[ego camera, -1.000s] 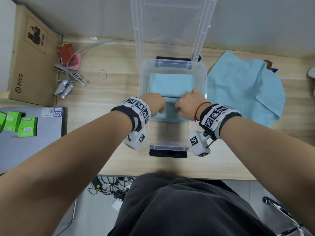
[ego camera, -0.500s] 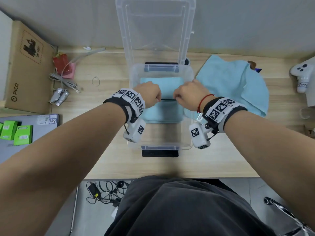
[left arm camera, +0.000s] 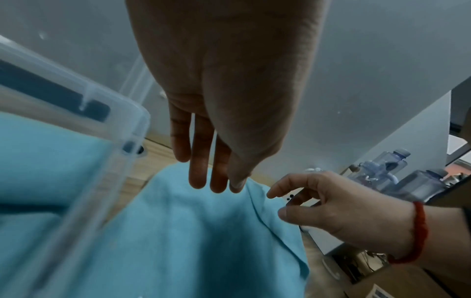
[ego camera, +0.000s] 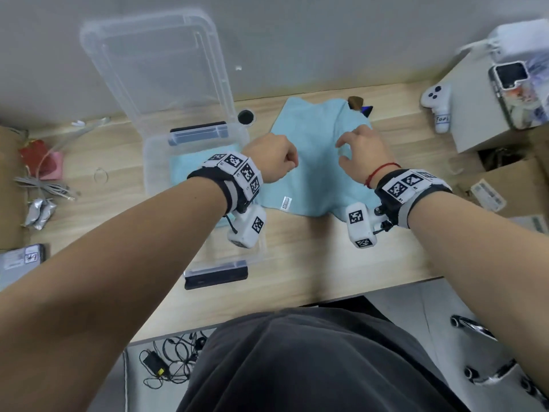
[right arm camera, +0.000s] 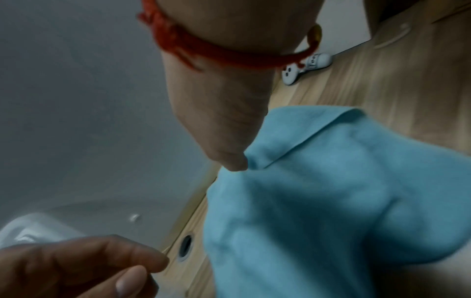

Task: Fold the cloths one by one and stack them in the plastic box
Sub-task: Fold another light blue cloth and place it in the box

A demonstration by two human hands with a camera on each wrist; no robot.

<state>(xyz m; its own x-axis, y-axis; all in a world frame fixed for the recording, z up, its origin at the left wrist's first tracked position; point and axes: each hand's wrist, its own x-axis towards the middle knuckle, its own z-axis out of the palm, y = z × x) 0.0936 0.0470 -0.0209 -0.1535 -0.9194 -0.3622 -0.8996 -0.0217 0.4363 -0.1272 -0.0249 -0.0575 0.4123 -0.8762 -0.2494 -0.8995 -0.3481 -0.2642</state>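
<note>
I see a light blue cloth [ego camera: 315, 171], rumpled, lying on the wooden table [ego camera: 297, 263] just right of the clear plastic box [ego camera: 154, 162]. My left hand [ego camera: 271, 162] and right hand [ego camera: 361, 157] hover over it, fingers loose and spread, holding nothing. A grey wall stands behind.

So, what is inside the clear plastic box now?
The plastic box holds folded blue cloth. The left hand's wrist covers part of it, so the number of cloths cannot be told.
</note>
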